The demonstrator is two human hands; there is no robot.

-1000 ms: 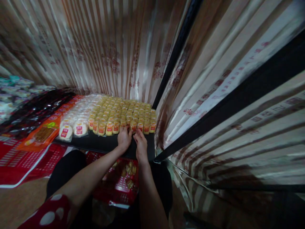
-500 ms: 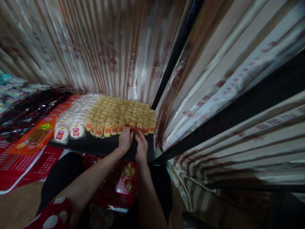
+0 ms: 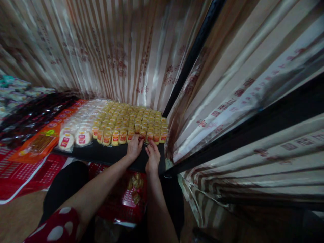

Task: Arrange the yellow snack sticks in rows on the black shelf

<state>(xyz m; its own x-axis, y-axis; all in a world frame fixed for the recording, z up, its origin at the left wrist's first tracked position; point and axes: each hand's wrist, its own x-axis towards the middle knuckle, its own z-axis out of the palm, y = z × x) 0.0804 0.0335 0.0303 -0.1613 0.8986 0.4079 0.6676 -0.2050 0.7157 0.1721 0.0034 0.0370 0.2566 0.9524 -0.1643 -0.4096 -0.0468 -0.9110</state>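
Note:
Small yellow cakes (image 3: pixel 123 135) in clear wrappers with red labels stand upright in close rows on a black shelf (image 3: pixel 96 152). My left hand (image 3: pixel 135 147) is at the front row, its fingers curled against one wrapped cake (image 3: pixel 143 132) and partly hiding it. Just right of it, my right hand (image 3: pixel 153 158) has its fingers stretched toward the same row, the tips close to the front packets. Nothing shows in its palm. Below the shelf, between my legs, is a red basket (image 3: pixel 117 211) with several more wrapped pieces (image 3: pixel 136 185) inside.
White round packaged cakes (image 3: pixel 83 136) lie in stacks left of the yellow rows. Beyond them are orange packets (image 3: pixel 37 145) and dark shiny packets (image 3: pixel 32 114). A second red basket (image 3: pixel 27 179) sits lower left. Black poles (image 3: pixel 192 59) and pleated curtains (image 3: pixel 136 44) enclose the back and right.
My right hand has moved slightly apart from the left, its fingers now straighter. The left hand stays at the front row. The whole view has shifted a little.

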